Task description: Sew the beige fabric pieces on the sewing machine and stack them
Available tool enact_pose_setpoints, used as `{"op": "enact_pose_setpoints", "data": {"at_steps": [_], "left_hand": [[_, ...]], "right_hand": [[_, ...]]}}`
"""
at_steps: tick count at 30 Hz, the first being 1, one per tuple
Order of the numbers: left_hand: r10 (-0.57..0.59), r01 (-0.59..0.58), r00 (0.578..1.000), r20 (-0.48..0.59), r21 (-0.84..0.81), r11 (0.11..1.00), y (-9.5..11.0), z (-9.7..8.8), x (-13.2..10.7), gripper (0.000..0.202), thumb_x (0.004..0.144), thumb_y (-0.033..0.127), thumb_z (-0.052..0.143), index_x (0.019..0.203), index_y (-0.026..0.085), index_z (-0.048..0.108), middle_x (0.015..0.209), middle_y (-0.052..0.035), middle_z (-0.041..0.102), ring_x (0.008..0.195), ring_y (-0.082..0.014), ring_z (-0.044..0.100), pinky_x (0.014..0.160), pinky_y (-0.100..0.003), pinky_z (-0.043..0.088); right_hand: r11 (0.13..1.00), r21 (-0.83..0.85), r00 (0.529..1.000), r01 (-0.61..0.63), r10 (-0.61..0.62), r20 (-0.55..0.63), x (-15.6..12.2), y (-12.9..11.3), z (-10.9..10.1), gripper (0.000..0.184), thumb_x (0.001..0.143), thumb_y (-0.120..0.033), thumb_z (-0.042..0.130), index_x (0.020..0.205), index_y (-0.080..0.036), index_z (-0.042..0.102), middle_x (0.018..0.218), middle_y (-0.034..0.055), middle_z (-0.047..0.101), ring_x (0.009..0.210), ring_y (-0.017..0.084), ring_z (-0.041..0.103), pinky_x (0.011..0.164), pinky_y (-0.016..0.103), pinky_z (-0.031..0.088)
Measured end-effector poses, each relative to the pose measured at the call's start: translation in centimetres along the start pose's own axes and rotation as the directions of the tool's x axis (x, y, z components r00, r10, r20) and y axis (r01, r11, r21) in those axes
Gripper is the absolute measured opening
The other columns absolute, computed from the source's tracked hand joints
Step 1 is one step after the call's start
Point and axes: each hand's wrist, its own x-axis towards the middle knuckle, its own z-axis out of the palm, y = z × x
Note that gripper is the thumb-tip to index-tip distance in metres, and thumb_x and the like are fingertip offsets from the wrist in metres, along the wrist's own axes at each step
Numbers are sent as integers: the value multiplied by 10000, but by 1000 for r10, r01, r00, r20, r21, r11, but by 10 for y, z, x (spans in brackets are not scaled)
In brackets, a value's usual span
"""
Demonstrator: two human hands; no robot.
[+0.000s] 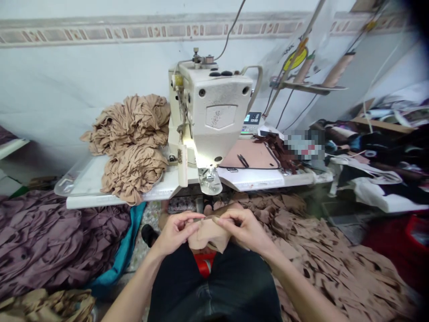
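Observation:
Between my two hands, above my lap, is a small piece of beige fabric (209,235). My left hand (179,230) pinches its left upper edge between thumb and fingers. At the right upper edge, my right hand (246,226) grips the same fabric with thumb and forefinger. The cloth's lower part hangs loose in folds. Just beyond my hands stands a white sewing machine (219,98), its lamp lit over the needle area. Neither hand touches the machine.
Crumpled beige fabric (134,129) is heaped on the white table (250,178) left of the machine. Black thread snips (243,161) lie on a pink mat (231,154). Purple fabric (60,241) is piled at left, more beige pieces (328,259) at right. Thread cones (339,70) stand above.

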Motion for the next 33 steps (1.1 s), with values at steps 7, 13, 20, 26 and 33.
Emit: {"op": "enact_pose_setpoints", "data": {"at_steps": [7,13,20,26,33], "left_hand": [[207,-189,977,-46,254,948,18,-3,13,244,1024,306,642,1038,184,853,980,-88,808,883,-206,713,784,-270,521],[134,-120,978,-159,94,988,36,5,39,288,1002,396,647,943,160,801,887,-56,765,803,-186,663,720,-249,501],[50,-35,950,-309,56,998,48,4,72,351,880,486,766,767,169,666,635,24,580,585,-122,519,546,-211,389],[71,-104,915,-398,-60,993,50,10,91,297,853,422,801,884,189,620,620,70,501,528,-94,434,509,-191,339],[83,-157,924,-373,-172,973,48,16,104,334,875,441,806,930,202,579,638,88,466,511,-81,380,493,-186,313]], "right_hand": [[916,-240,923,320,-359,-141,1,-24,-7,245,1051,-243,638,878,-175,797,738,34,701,652,158,610,637,287,429],[966,-136,912,220,-253,-324,28,-18,-17,254,1006,-306,681,835,-166,805,707,25,684,643,161,587,622,281,422],[986,155,939,59,-2,-345,60,-2,-23,403,890,-500,743,697,-146,752,635,14,632,595,158,517,564,275,387],[976,202,910,76,15,-415,73,6,-25,416,885,-513,745,689,-147,746,663,24,658,627,174,550,590,282,415],[969,240,882,51,69,-466,78,10,-24,359,887,-485,757,763,-152,799,763,54,754,735,229,649,651,298,491]]}}
